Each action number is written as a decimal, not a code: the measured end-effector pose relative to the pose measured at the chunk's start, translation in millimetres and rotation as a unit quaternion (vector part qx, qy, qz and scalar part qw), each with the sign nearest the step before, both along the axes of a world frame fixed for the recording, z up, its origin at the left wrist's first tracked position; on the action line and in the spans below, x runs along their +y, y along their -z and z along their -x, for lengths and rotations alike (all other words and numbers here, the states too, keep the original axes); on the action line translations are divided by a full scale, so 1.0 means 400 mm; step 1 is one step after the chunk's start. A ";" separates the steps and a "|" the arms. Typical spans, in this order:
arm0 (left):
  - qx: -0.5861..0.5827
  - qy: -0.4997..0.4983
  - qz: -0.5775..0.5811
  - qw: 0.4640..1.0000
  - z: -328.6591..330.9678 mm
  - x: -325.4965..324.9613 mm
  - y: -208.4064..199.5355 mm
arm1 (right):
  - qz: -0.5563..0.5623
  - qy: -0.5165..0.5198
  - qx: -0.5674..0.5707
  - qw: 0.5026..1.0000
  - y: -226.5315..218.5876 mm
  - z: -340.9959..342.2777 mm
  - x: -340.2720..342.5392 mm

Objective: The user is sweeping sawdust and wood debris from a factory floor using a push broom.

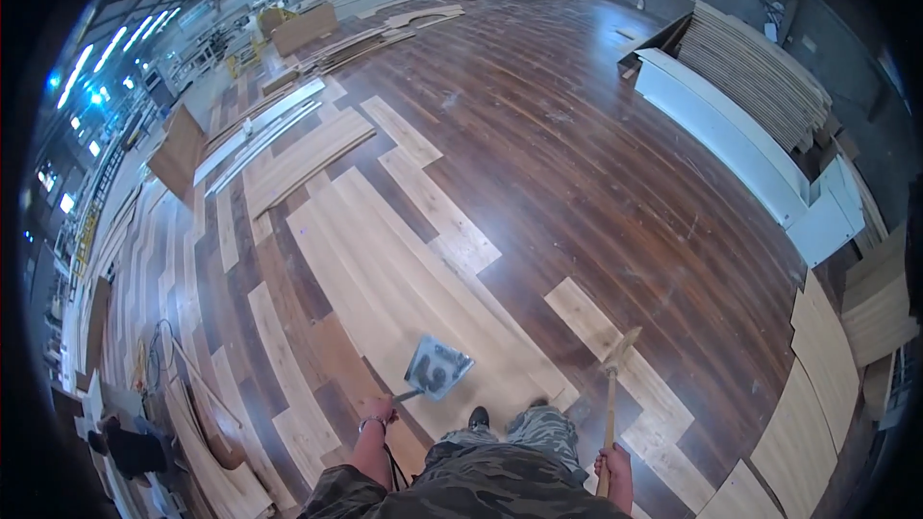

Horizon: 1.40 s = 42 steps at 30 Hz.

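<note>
Left hand (380,410), band at wrist: fingers curled round the end of a short dark handle, closed on it; separate fingertips too small to make out. Dustpan (440,368), one, flat, squarish, grey with dark patches: out ahead and to the right of the left fingers, over a broad pale wood panel (380,259); cannot tell whether touching it.

Right hand (613,466): fingers wrapped about a slim wooden shaft, thumb position unclear. Broom (611,408), one, long-handled, tan head: reaching forward from the right fingers, slightly tilted, head well beyond the grip and over the edge of a pale plank (577,310).

Surroundings: dark brown plank floor (577,173), inlaid with lighter strips; dark shoe (479,416) near the dustpan; at far right, long white panel (726,125) beside stacked boards (750,67).
</note>
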<state>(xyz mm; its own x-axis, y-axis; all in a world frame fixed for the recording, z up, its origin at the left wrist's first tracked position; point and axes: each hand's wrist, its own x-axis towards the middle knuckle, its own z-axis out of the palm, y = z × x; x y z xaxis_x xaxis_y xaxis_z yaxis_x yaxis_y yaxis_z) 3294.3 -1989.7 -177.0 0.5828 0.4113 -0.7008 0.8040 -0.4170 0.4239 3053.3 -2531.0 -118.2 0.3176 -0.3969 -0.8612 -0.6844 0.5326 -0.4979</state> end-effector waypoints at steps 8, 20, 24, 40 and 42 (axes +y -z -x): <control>-0.065 -0.096 0.051 0.992 -0.379 -0.256 -0.040 | -0.001 -0.041 -0.025 0.999 0.131 -0.446 -0.299; -0.055 -0.240 0.050 0.968 -0.807 -0.597 -0.007 | 0.005 -0.133 -0.052 0.990 0.095 -1.256 -0.693; -0.027 -0.251 0.047 0.966 -0.962 -0.622 0.065 | -0.030 -0.103 -0.052 0.993 0.102 -1.497 -0.747; 0.031 -0.166 0.053 0.984 -2.012 -0.801 0.082 | -0.042 -0.033 0.019 0.998 0.116 -2.342 -0.974; 0.018 -0.186 0.009 0.982 -2.143 -0.861 0.071 | -0.044 -0.043 0.016 0.998 0.156 -2.465 -1.018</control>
